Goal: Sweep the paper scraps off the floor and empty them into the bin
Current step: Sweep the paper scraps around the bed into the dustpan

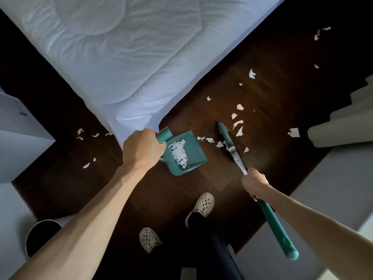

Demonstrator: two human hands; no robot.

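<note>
While your left hand grips the dustpan handle — some paper scraps already inside — your right hand clasps the broom; many scraps lie beyond it, the bin waits behind your left arm.

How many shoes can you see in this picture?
2. One pale clog is on the dark floor below the dustpan; the other clog is nearer the bottom edge, to its left. No others show.
</note>
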